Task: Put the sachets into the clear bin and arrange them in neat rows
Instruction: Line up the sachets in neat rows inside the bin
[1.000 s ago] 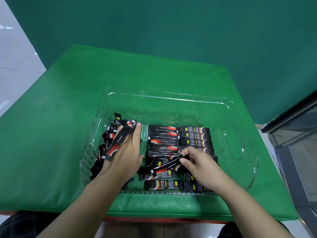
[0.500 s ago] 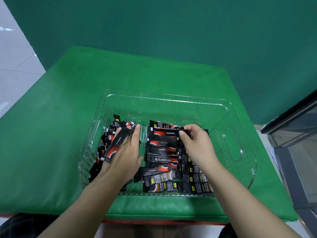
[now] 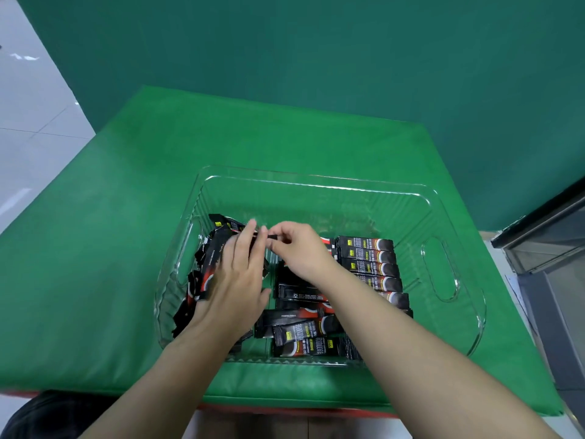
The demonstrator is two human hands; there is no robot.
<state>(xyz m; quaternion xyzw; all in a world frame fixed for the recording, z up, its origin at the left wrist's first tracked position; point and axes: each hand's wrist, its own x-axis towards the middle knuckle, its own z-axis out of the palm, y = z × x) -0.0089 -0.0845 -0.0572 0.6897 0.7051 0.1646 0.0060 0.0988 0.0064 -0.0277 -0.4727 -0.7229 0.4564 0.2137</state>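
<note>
Bin: clear bin point(image 3: 319, 185) is sitting on the green worktop point(image 3: 126, 217), centre of the frame, with a handle cut-out in each end wall.
Sachets: black sachets point(image 3: 367, 258) with red and white markings are all lying inside the bin.
Print: yellow label patch and pale lettering are showing on each sachet; too small and blurred to read.
Count, right row: about six sachets are lying flat and parallel at centre right, edges touching.
Count, middle row: several more are lying below the right forearm, partly hidden; exact count cannot be told.
Count, loose heap: a jumbled bundle is leaning at the bin's left end; number cannot be told.
Left hand point(image 3: 237, 280): is resting on the heap, fingers fairly straight, one long sachet lying against its outer edge; grip wide.
Right hand point(image 3: 300, 248): is pinching the end of a dark sachet between thumb and fingertips, beside the left fingertips; grip narrow, holding that sachet.
Obstruction: both forearms are covering the lower middle of the bin.
Surroundings: green backdrop point(image 3: 316, 58) is hanging behind; tiled floor point(image 3: 31, 122) at upper left; grey cabinet point(image 3: 554, 248) at right edge.
</note>
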